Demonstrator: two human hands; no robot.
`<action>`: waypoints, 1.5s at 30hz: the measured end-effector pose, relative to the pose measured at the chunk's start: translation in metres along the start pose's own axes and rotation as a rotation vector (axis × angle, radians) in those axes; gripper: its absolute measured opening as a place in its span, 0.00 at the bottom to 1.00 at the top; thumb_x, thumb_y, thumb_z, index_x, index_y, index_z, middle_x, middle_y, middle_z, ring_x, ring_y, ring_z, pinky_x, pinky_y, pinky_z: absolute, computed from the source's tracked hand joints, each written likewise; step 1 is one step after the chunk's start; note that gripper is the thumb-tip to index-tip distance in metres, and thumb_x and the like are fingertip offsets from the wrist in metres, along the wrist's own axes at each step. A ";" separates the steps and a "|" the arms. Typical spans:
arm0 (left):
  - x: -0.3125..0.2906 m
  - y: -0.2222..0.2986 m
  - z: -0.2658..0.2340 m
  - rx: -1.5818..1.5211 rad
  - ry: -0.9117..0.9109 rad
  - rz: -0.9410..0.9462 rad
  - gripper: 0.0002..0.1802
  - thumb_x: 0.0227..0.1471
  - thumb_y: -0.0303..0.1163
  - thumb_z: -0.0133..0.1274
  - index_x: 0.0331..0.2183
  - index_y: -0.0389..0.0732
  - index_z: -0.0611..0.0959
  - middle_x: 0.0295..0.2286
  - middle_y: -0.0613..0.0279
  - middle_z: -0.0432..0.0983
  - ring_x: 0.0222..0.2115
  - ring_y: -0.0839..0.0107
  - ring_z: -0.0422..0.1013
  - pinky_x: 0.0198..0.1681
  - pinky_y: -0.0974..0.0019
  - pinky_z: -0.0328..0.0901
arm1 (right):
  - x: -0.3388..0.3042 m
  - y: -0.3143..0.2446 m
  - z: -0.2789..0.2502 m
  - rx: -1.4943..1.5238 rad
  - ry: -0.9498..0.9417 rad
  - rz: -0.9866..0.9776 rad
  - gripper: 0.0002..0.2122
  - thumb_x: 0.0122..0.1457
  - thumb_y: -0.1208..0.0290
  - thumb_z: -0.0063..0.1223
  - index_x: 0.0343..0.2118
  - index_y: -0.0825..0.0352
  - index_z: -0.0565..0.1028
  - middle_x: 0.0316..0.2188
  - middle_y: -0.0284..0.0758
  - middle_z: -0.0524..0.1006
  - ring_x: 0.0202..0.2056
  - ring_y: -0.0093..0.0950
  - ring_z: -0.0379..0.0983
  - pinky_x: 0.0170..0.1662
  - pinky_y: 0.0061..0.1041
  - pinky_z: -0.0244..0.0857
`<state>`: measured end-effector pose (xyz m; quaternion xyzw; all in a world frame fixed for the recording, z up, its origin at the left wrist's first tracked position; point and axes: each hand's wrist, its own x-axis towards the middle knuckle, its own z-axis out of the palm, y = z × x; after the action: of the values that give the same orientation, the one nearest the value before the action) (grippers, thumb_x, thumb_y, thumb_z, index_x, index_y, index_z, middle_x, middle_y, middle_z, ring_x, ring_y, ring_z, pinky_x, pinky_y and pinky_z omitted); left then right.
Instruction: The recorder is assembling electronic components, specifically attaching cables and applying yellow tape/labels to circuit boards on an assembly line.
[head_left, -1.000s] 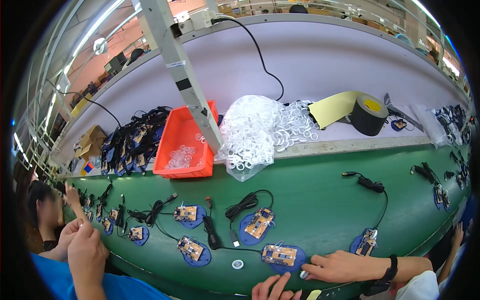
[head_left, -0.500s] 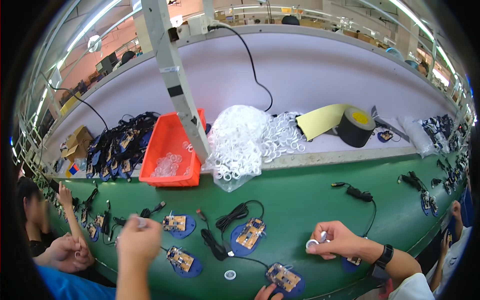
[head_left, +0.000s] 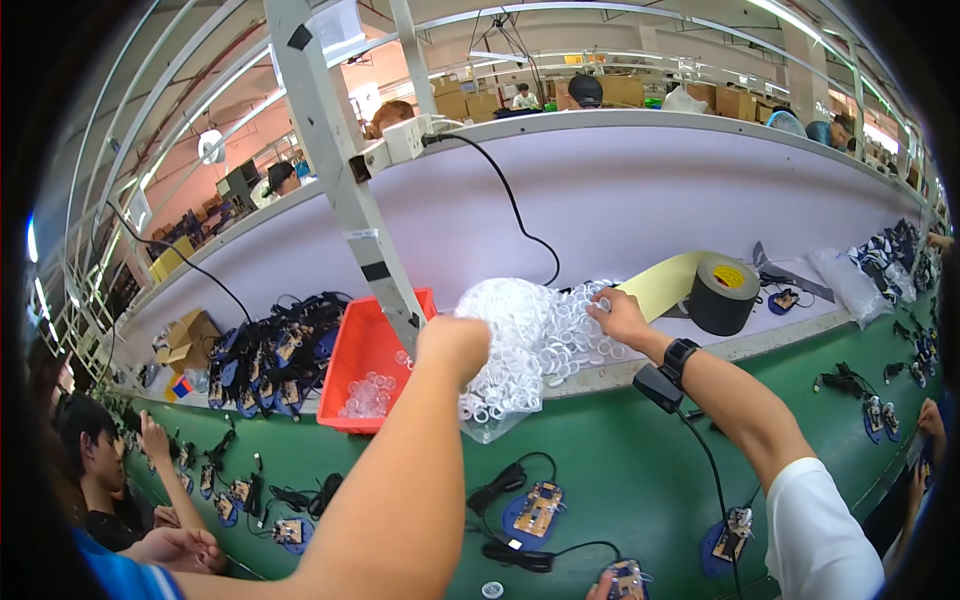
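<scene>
My right hand [head_left: 622, 315] reaches to the heap of loose white plastic rings [head_left: 575, 352] on the shelf. Its fingers pinch a white ring [head_left: 603, 304] at the heap's edge. A dark watch band [head_left: 680, 358] circles that wrist, with a small black box [head_left: 657, 387] and cable below it. At the bottom edge, the fingertips of my left hand [head_left: 603, 586] press on the left side of a mouse base [head_left: 628, 580], a blue oval with a tan circuit board; most of that hand is cut off. A co-worker's blurred hand [head_left: 455, 345], from the left, covers part of the ring bag [head_left: 500, 400].
A red bin [head_left: 345, 424] with clear rings stands left of the bag. Black tape [head_left: 725, 295] sits right of the heap. On the green belt [head_left: 440, 560] lie a mouse base [head_left: 535, 512], another [head_left: 725, 540], a round white piece [head_left: 492, 590] and cables. Co-workers sit on both sides.
My right hand has gone from above the belt, where it held small round white and silvery pieces, up to the ring heap. The co-worker's arm has swung right to the bag. The view has tilted up.
</scene>
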<state>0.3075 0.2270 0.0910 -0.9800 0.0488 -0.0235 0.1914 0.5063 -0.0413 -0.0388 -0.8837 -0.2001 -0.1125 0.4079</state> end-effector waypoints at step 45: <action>-0.313 0.187 0.022 -1.095 0.218 -0.068 0.03 0.54 0.25 0.61 0.32 0.36 0.83 0.50 0.43 0.77 0.57 0.42 0.72 0.56 0.48 0.71 | -0.358 -0.136 -0.134 -0.468 -0.691 -0.659 0.19 0.54 0.65 0.64 0.44 0.75 0.80 0.36 0.35 0.72 0.40 0.32 0.69 0.38 0.27 0.62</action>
<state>-0.0187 0.0957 -0.0085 -0.9293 0.0420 -0.1019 -0.3524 0.1208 -0.1572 0.0097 -0.8271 -0.5592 0.0212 0.0532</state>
